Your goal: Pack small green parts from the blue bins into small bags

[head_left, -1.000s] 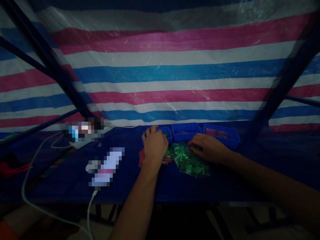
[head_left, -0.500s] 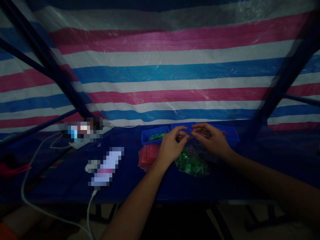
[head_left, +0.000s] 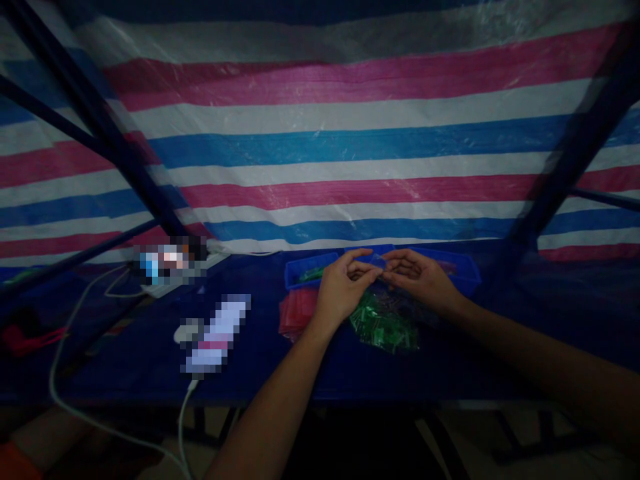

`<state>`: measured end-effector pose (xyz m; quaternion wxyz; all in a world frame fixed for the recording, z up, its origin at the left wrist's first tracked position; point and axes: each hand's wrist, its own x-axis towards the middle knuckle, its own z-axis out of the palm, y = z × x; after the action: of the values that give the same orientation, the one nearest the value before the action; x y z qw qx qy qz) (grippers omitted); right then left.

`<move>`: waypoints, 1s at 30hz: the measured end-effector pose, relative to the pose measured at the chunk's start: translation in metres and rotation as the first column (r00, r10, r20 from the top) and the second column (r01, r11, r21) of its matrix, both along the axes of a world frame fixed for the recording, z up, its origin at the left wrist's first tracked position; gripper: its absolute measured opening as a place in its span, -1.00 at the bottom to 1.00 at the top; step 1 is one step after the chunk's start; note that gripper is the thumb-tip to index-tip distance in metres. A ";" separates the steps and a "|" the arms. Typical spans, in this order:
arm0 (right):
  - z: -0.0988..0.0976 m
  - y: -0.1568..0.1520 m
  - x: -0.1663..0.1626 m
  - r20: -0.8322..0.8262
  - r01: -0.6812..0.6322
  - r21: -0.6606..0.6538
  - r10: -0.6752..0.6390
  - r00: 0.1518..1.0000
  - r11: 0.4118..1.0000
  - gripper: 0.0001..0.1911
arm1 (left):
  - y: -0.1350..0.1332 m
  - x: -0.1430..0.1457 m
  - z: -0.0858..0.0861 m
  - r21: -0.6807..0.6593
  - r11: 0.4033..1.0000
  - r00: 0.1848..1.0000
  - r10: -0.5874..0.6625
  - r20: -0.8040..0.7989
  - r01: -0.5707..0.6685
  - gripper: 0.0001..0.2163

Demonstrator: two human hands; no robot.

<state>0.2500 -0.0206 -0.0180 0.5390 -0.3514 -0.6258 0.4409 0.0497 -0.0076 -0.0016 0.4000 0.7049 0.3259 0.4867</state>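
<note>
My left hand (head_left: 343,288) and my right hand (head_left: 421,280) are raised together just above the dark blue table (head_left: 150,347), fingertips meeting in a pinch. What they pinch is too small and dim to make out. Below them lies a heap of small green pieces (head_left: 384,325), and a stack of red pieces (head_left: 296,315) lies to its left. Behind the hands stand three blue trays: the left tray (head_left: 305,270) holds a few green pieces, the middle tray (head_left: 373,252) is mostly hidden by my fingers, the right tray (head_left: 463,273) is partly seen.
A striped pink, blue and white tarp (head_left: 320,147) hangs behind the table. Dark metal bars (head_left: 95,113) cross at the left and right. A blurred device (head_left: 215,333) with a white cable (head_left: 183,420) lies at the left, a power strip (head_left: 170,263) behind it.
A second ago both hands rested on the green and red piles. They lifted and came together in front of the trays. Since half a second ago, the fingertips have closed slightly tighter.
</note>
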 end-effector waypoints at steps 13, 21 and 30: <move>-0.002 -0.005 -0.003 0.103 -0.031 -0.025 0.034 0.994 0.999 -0.72 | -0.006 0.001 0.008 0.073 0.997 0.999 0.024 -0.035 -0.022 -0.68; -0.002 0.000 -0.002 0.002 0.060 -0.068 -0.060 0.998 0.996 -0.68 | -0.003 -0.001 0.006 0.271 0.941 0.974 0.224 -0.042 -0.205 -0.60; -0.007 0.006 0.005 0.048 0.122 -0.077 -0.119 0.992 0.989 -0.66 | -0.005 0.005 -0.006 0.641 0.767 0.925 0.255 -0.281 -0.017 -0.76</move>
<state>0.2547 -0.0141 -0.0254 0.5366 -0.4193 -0.5966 0.4246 0.0544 -0.0124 -0.0072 0.0402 0.8468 0.2624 0.4610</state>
